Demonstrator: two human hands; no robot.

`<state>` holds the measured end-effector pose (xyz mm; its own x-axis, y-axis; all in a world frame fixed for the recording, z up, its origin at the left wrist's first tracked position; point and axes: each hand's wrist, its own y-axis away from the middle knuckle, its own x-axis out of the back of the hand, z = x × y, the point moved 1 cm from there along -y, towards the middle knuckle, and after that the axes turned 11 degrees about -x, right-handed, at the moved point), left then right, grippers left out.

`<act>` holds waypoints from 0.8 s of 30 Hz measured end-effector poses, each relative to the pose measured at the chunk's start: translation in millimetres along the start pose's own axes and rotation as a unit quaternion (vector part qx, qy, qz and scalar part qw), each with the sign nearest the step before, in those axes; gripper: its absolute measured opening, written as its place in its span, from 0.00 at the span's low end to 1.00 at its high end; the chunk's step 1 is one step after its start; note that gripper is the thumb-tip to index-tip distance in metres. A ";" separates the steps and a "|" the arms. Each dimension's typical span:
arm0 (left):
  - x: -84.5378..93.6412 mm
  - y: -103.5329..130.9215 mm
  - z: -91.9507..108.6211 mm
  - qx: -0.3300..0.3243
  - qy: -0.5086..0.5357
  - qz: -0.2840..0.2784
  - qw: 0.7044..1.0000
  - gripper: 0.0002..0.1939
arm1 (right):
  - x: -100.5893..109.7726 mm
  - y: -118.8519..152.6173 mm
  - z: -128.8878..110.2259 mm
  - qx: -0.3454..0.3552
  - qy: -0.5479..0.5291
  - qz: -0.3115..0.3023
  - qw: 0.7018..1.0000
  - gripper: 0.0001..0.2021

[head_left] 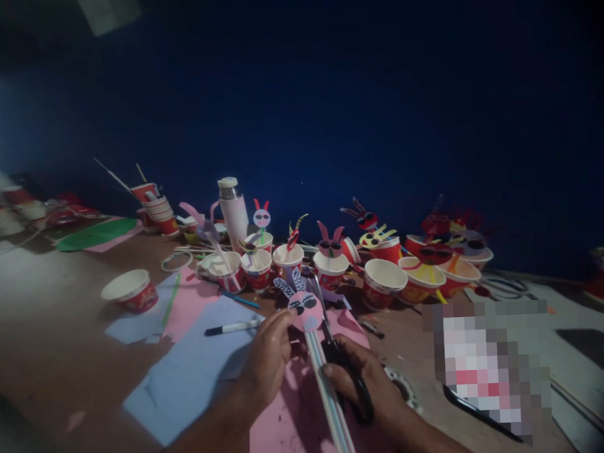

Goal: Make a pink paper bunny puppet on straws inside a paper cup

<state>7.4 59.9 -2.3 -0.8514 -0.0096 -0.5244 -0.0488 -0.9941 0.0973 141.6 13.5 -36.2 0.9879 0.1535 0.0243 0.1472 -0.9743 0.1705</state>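
Observation:
My left hand (268, 355) pinches the edge of a pink paper rabbit face (312, 321) with dark sunglasses and patterned ears. Below the face runs a striped paper strip or bundle of straws (330, 405), slanting toward me; which of the two I cannot tell. In my right hand (381, 376) are black-handled scissors (363, 394), their blades pointing up beside the face's right edge. My right thumb lies along the striped piece. Pink paper (271, 428) spreads beneath both hands, and a black-capped white marker (236, 327) rests near my left hand.
Several red-and-white paper cups (384, 283) stand across the back, many holding paper animal faces. A white flask (235, 219) rises behind them. Blue paper (183, 385) lies left, with a tipped cup (135, 294) beyond. At right are a pixelated phone-like object (483, 415) and a tape ring (406, 389).

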 end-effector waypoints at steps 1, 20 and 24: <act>-0.5 0.2 0.4 0.002 0.006 -0.017 1.000 0.05 | -0.1 0.0 0.3 0.002 0.002 -0.003 1.000 0.15; -0.7 -0.1 0.7 0.010 0.015 -0.031 0.999 0.04 | -1.8 2.3 -3.1 -0.004 -0.008 -0.001 1.000 0.15; -2.4 2.6 3.0 -0.003 -0.005 -0.073 0.997 0.04 | -1.0 2.7 -3.0 0.004 -0.011 -0.005 1.000 0.13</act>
<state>7.8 57.7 1.7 -0.8401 0.1372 -0.5247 -0.1708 -0.9852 0.0157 140.8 11.2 -32.9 0.9870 0.1605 0.0012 0.1582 -0.9739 0.1628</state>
